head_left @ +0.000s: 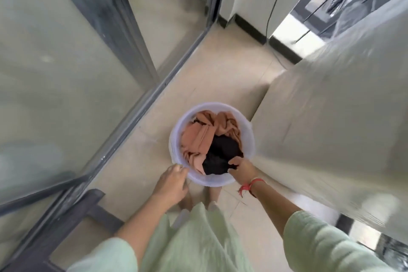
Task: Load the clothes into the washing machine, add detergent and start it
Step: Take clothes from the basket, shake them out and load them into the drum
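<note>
A translucent white bucket (248, 139) stands on the tiled floor in front of my feet. Inside lie an orange-pink garment (198, 137) and a black garment (220, 152). My left hand (172, 183) grips the bucket's near-left rim. My right hand (241, 168) reaches over the near-right rim, its fingers closed on the black garment. A red thread band circles my right wrist. The washing machine (335, 126), white and wrapped in clear plastic film, stands just right of the bucket; only its side and top edge show.
A glass sliding door with a grey metal frame (141, 104) runs along the left. A black cable (273, 6) hangs down the far white wall. A dark frame (72, 221) lies at the lower left. Beige tiled floor (220, 68) stretches ahead.
</note>
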A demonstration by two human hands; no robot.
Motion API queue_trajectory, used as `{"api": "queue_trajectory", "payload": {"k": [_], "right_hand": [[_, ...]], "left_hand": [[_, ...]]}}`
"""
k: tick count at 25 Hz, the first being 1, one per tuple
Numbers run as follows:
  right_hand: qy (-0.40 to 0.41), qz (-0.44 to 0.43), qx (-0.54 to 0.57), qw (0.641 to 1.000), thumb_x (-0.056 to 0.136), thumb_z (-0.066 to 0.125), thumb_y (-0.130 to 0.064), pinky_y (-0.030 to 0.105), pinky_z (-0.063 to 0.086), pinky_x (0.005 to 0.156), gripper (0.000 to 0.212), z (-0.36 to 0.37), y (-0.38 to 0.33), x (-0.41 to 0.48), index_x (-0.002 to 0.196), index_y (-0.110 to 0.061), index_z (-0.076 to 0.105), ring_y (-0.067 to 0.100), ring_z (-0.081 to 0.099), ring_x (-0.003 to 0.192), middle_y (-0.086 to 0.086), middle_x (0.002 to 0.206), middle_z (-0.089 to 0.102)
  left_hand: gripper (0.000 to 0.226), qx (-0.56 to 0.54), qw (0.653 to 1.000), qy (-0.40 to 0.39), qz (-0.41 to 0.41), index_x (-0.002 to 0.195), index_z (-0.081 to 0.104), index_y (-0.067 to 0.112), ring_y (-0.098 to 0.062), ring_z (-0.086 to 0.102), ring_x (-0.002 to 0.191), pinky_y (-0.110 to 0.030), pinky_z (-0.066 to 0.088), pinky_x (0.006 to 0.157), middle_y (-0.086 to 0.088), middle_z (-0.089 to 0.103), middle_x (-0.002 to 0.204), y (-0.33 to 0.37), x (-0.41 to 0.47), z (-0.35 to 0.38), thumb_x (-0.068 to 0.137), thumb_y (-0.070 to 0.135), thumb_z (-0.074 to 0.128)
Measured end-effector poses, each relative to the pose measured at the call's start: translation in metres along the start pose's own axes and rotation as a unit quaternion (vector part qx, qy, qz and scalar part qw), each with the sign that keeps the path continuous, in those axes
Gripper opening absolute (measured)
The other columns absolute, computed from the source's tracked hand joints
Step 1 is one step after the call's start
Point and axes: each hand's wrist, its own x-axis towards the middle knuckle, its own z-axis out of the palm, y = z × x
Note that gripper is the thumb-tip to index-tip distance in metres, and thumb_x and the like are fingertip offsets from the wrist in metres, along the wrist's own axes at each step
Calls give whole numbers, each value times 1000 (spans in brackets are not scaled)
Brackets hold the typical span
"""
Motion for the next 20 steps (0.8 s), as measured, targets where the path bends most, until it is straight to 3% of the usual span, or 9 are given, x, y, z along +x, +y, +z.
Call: {"api": "queue_trajectory", "payload": {"k": [2, 6, 9, 11, 12, 13, 14, 17, 20], "right_hand": [[24, -10, -85, 996, 85, 62, -15, 29, 41, 96, 50, 25, 18, 45, 133, -12, 46, 28, 48, 119, 13, 136, 45], [48, -21, -311, 949, 77, 72, -42, 42, 18, 116, 108, 69, 54, 133, 150, -16, -2, 38, 12, 143, 16, 158, 1], [22, 23, -386, 922, 67, 77, -50, 49, 8, 116, 124, 93, 79, 189, 149, -13, -8, 43, 16, 141, 22, 155, 6], [37, -7, -448, 893, 64, 81, -43, 47, 34, 106, 102, 101, 80, 206, 144, -13, 26, 40, 50, 117, 22, 132, 41], [48, -46, -469, 881, 65, 82, -33, 40, 49, 88, 74, 99, 76, 206, 129, -15, 49, 34, 61, 95, 16, 112, 54], [49, -78, -472, 877, 70, 77, -21, 34, 51, 72, 44, 91, 70, 198, 111, -14, 61, 30, 64, 82, 12, 100, 58], [51, -92, -446, 889, 80, 66, -13, 34, 49, 67, 23, 81, 63, 188, 103, -12, 63, 30, 64, 82, 12, 101, 57], [44, -74, -325, 942, 94, 42, -7, 36, 47, 75, 23, 42, 42, 131, 109, -9, 58, 35, 60, 92, 13, 117, 49], [153, -80, -176, 969, 85, 42, -1, 35, 43, 70, 31, -17, 13, 43, 107, -11, 63, 38, 59, 88, 13, 104, 51]], "left_hand": [[43, 38, 999, -6, 35, 130, 46, 15, -24, 44, 120, -29, 36, 93, -6, 46, 127, -3, 49, 26, 88, 19, 52], [52, 130, 988, 17, 82, 137, 36, 20, -22, 38, 125, -27, 30, 101, -4, 40, 132, -14, 139, 83, 88, 17, 52], [57, 140, 986, 20, 90, 139, 34, 22, -24, 30, 136, -32, 29, 108, -5, 38, 136, -37, 180, 127, 85, 15, 53], [62, 124, 987, 26, 97, 140, 34, 21, -26, 29, 138, -33, 30, 109, -5, 40, 135, -48, 184, 142, 83, 16, 58], [64, 113, 988, 38, 103, 140, 36, 19, -27, 32, 137, -35, 32, 108, -6, 42, 133, -49, 180, 143, 82, 18, 62], [65, 96, 989, 45, 102, 139, 39, 18, -28, 36, 134, -36, 34, 106, -7, 45, 131, -46, 173, 141, 80, 19, 65], [65, 74, 992, 43, 90, 138, 41, 17, -29, 40, 130, -37, 37, 104, -7, 46, 129, -44, 164, 137, 79, 20, 66], [56, -14, 999, 8, 43, 137, 40, 18, -28, 45, 121, -39, 41, 98, -4, 43, 128, -32, 134, 109, 85, 22, 60], [51, -111, 991, 31, 73, 129, 44, 17, -25, 51, 113, -41, 48, 85, 0, 43, 123, -3, 91, 56, 82, 18, 62]]}}
